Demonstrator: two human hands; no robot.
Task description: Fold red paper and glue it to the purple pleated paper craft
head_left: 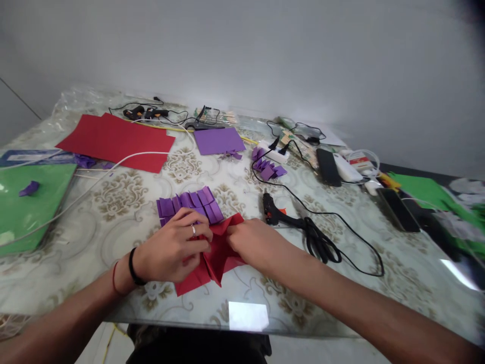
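Left hand (172, 250), ring on one finger and dark bands at the wrist, lies curled over the red folded paper (222, 255), fingertips pressing its left half down on the table (341, 303). Right hand (252, 240) meets it from the other side, fingers closed in a pinch on the paper's upper right edge. The paper sits at the near edge of the table, directly between the two hands; it shows several creases and pointed flaps fanning toward the viewer, so by my reading it is part-folded and not yet a tidy unit. Just behind the left hand, touching the red piece, a row of purple folded pieces (189, 202) lies overlapped like shingles; these look finished. A smaller purple cluster (267, 169) sits farther back near a white power strip (273, 154). Flat red sheets (113, 139) and a flat purple sheet (217, 140) lie uncut at the far side, so stock remains. Black glue gun (275, 212) rests just right of the right hand, not held, its cord (322, 245) bunched beside it; no glued assembly shows anywhere. Green sheet (26, 202) at far left, with one purple scrap on it.
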